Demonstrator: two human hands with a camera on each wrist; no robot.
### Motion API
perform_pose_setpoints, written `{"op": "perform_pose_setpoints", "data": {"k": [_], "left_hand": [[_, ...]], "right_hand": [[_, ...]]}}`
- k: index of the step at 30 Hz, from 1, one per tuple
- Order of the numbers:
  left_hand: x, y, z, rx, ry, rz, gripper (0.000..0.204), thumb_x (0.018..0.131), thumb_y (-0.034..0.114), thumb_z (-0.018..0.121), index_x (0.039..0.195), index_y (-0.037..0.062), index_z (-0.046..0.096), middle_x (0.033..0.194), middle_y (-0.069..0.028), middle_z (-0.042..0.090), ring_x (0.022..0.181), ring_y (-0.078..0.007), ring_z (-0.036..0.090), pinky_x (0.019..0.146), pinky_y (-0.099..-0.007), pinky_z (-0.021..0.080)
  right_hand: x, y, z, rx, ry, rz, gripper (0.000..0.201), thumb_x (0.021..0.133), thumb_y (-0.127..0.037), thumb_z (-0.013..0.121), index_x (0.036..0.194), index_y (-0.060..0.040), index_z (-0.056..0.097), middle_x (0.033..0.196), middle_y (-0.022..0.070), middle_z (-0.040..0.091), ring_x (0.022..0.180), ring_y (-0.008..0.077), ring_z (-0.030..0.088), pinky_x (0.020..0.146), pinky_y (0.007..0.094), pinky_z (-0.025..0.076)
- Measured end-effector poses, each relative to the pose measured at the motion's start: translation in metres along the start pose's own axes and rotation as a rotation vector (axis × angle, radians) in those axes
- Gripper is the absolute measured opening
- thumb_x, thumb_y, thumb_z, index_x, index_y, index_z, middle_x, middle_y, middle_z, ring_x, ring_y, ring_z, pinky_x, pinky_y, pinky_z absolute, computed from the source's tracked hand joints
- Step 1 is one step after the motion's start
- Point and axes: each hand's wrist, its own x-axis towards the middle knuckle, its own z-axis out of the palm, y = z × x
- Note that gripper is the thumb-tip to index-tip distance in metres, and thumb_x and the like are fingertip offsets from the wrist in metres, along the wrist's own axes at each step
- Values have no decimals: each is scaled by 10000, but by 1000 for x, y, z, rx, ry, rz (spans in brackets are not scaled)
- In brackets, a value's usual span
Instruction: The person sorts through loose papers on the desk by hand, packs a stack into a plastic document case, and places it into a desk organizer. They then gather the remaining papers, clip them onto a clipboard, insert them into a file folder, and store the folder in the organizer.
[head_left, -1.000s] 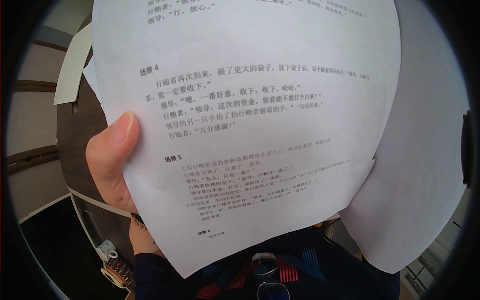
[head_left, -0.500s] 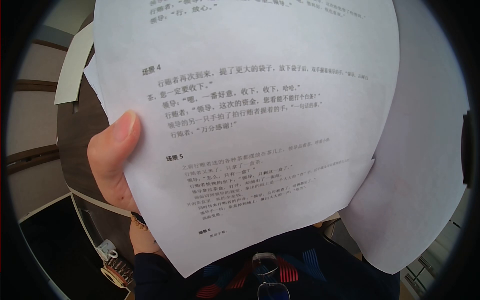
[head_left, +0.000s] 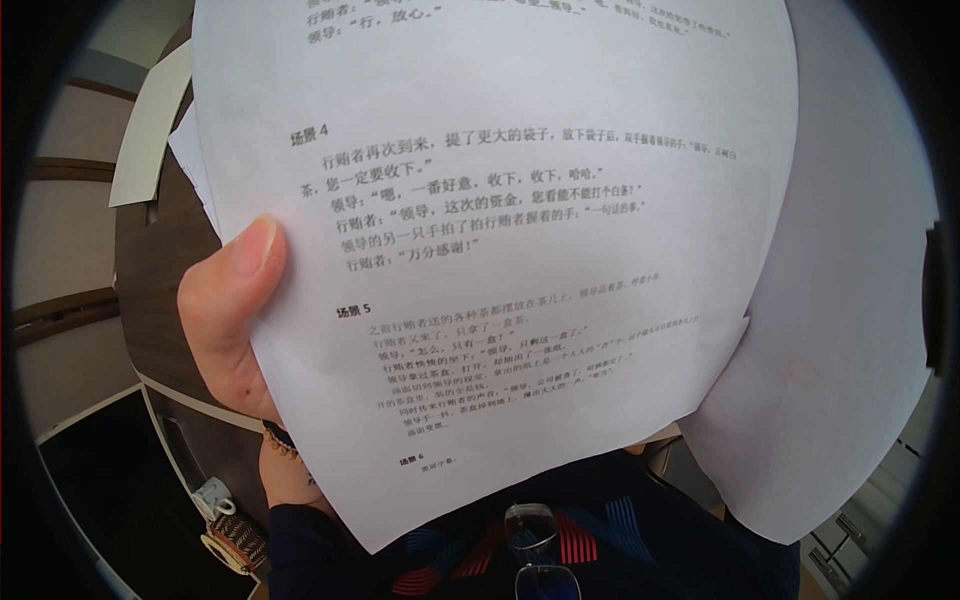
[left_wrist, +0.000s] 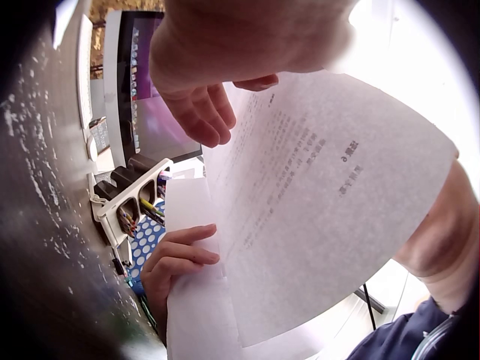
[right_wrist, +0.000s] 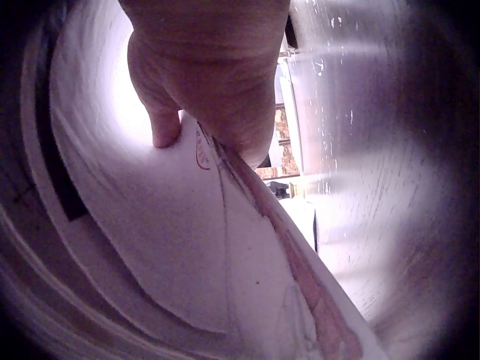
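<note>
A white sheet of paper (head_left: 520,100) with black Chinese print fills the middle of the head view, its lower edge slanting above the person's lap. My left hand (head_left: 228,320) grips its left edge, thumb flat on the printed face and the other fingers hidden behind. A blank page (head_left: 850,270) curves down at the right. In the head view my right hand is hidden by the paper. From the left wrist, the right hand (left_wrist: 180,259) shows with fingers bent over the far edge of the pages. The right wrist view has its thumb (right_wrist: 166,129) pressing on the paper.
A dark brown desk (head_left: 150,270) lies left of the paper, with a white mug (head_left: 215,498) and a woven-patterned item (head_left: 238,540) lower down. Glasses (head_left: 530,522) hang on the dark shirt. A monitor (left_wrist: 146,82) and a pen holder (left_wrist: 120,199) stand beyond the pages.
My left hand and the printed sheet's left side have drifted slightly right and up. The grip and the blank page at the right look the same.
</note>
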Motion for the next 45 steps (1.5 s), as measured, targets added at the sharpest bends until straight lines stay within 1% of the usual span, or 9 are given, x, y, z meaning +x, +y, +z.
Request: {"op": "perform_pose_setpoints", "data": {"k": [20, 22, 23, 26, 28, 32, 34, 37, 45], "left_hand": [[-4, -8, -5, 226, 12, 232, 170, 954, 121, 507, 1000, -11, 604, 1120, -184, 637, 1010, -174, 603, 942, -307, 464], [2, 5, 5, -136, -24, -112, 180, 948, 130, 515, 987, -20, 608, 1107, -182, 642, 1003, -171, 605, 933, -300, 465], [2, 4, 4, -136, -24, -111, 180, 948, 130, 515, 987, -20, 608, 1107, -182, 642, 1003, -171, 605, 933, -300, 465], [-2, -6, -2, -34, -29, 24, 185, 940, 133, 526, 982, -26, 610, 1103, -181, 644, 999, -169, 606, 926, -298, 467], [-7, -14, -3, 294, 82, 279, 193, 935, 137, 530, 964, -34, 616, 1090, -181, 649, 993, -165, 607, 919, -296, 469], [-4, -7, -10, 100, 3, 80, 180, 948, 126, 516, 975, -22, 614, 1100, -181, 646, 995, -165, 608, 925, -299, 470], [-8, -16, -12, 328, 19, 287, 168, 960, 114, 503, 996, -9, 611, 1114, -182, 641, 998, -166, 609, 930, -302, 471], [-4, -9, -17, 167, 22, 98, 158, 966, 107, 499, 1031, 9, 604, 1139, -181, 629, 1003, -171, 609, 936, -304, 470], [-6, -17, -18, 393, 3, 282, 168, 972, 82, 493, 1076, -25, 571, 1159, -203, 607, 1026, -193, 608, 944, -322, 474]], "right_hand": [[0, 3, 0, -5, 7, -1, 260, 890, -213, 661, 1005, 17, 621, 977, 91, 671, 681, 103, 577, 568, 222, 458], [0, 3, 0, -6, 7, -1, 260, 890, -212, 661, 1006, 18, 621, 976, 91, 671, 679, 103, 578, 567, 222, 458], [0, 4, 0, -6, 7, -1, 260, 890, -212, 661, 1006, 18, 621, 976, 91, 671, 679, 103, 578, 566, 222, 458], [1, 5, 0, -6, 7, -2, 260, 890, -211, 662, 1007, 18, 622, 975, 91, 672, 677, 102, 578, 565, 221, 459], [1, 5, -1, -6, 8, -1, 260, 890, -210, 662, 1007, 19, 622, 974, 90, 673, 675, 102, 579, 564, 221, 459], [1, 6, -1, -7, 8, -1, 260, 890, -209, 662, 1009, 19, 622, 972, 90, 674, 672, 101, 580, 562, 220, 459], [1, 5, -1, -8, 9, -1, 261, 890, -208, 662, 1009, 20, 623, 971, 90, 674, 671, 101, 580, 561, 220, 460], [1, 5, -1, -10, 10, 0, 261, 890, -208, 662, 1010, 20, 623, 969, 90, 675, 669, 100, 581, 559, 219, 460], [1, 6, -1, -11, 11, -2, 261, 890, -205, 663, 1012, 22, 624, 966, 89, 677, 663, 99, 583, 555, 217, 461]]}}
